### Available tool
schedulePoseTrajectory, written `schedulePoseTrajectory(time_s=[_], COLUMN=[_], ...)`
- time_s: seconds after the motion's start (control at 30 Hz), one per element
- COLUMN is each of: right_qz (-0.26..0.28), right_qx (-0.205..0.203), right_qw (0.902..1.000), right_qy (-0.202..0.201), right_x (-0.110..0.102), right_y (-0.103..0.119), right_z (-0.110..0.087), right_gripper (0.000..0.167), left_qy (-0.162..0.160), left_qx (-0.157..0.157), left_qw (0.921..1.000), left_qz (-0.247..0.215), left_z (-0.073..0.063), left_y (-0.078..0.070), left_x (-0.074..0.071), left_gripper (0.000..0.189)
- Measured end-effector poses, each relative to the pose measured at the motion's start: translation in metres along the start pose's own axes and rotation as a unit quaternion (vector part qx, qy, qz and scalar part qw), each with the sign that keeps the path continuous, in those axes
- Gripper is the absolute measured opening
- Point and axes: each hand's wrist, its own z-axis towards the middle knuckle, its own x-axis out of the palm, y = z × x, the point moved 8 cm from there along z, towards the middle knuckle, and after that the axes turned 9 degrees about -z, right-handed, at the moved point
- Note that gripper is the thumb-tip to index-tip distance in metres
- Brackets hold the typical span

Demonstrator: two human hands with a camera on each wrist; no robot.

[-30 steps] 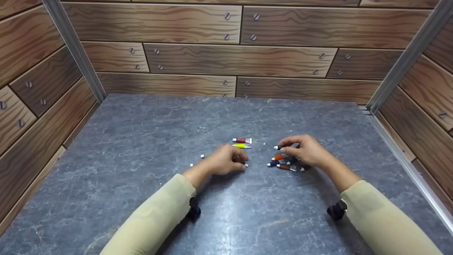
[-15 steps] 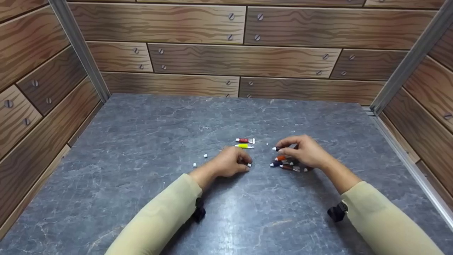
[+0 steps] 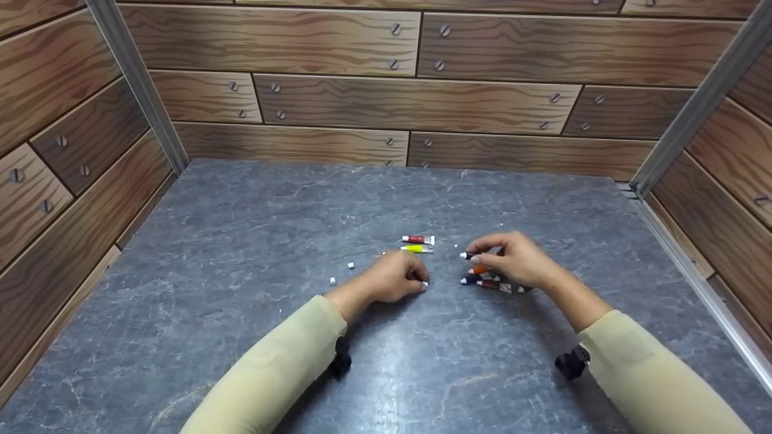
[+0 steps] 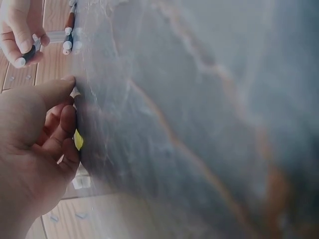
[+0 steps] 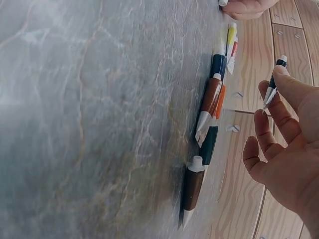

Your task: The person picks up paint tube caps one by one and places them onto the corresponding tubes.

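My left hand (image 3: 395, 276) is down at the table, thumb and forefinger pinching a small white cap (image 3: 426, 283) that they mostly hide. Just above the table, my right hand (image 3: 512, 259) pinches a small dark paint tube (image 5: 275, 74) by its body, white cap pointing left. Below that hand lie an orange tube (image 3: 478, 270), a dark blue tube (image 3: 470, 280) and a brown tube (image 3: 494, 286). A green tube (image 5: 210, 144) and a dark brown tube (image 5: 193, 186) show in the right wrist view. Past the left hand lie a red tube (image 3: 417, 240) and a yellow tube (image 3: 416, 248).
Two loose white caps (image 3: 332, 281) sit on the grey marbled table (image 3: 253, 211) left of the left hand. Tiny white bits (image 3: 455, 246) lie between the hands and farther back. Wood-patterned walls (image 3: 338, 99) and metal posts (image 3: 693, 90) enclose the table.
The right hand has brought the dark tube slightly left and nearer. The left fingertips now cover more of the white cap. The head view has shifted a little.
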Motion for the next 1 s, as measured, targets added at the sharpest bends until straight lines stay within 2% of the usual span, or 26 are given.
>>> schedulePoseTrajectory(time_s=[0.2,0.37,0.5,0.73,0.9,1.0], right_qz=[0.022,0.026,0.021,0.017,0.007,0.008], right_qx=[0.008,-0.007,-0.024,-0.029,-0.039,-0.050], right_qw=[0.9997,0.9996,0.9995,0.9994,0.9992,0.9987], right_qy=[0.004,0.002,0.002,0.007,0.006,0.007], right_x=[0.005,0.009,0.012,0.018,0.023,0.026], right_y=[0.002,0.009,0.014,0.018,0.024,0.028], right_z=[-0.001,-0.001,-0.001,-0.003,-0.004,-0.005], right_gripper=[0.020,0.019,0.016,0.015,0.016,0.015], left_qy=[-0.011,-0.022,-0.030,-0.046,-0.068,-0.079], left_qx=[-0.002,-0.005,0.001,0.000,-0.011,-0.019], left_qw=[0.9999,0.9981,0.9960,0.9943,0.9898,0.9834], left_qz=[-0.012,-0.058,-0.085,-0.096,-0.125,-0.162], left_z=[-0.002,-0.006,-0.012,-0.025,-0.033,-0.036], left_y=[0.000,0.001,0.000,-0.001,0.000,0.002], left_x=[-0.002,-0.005,-0.009,-0.019,-0.026,-0.029], left_gripper=[0.008,0.005,0.010,0.018,0.015,0.011])
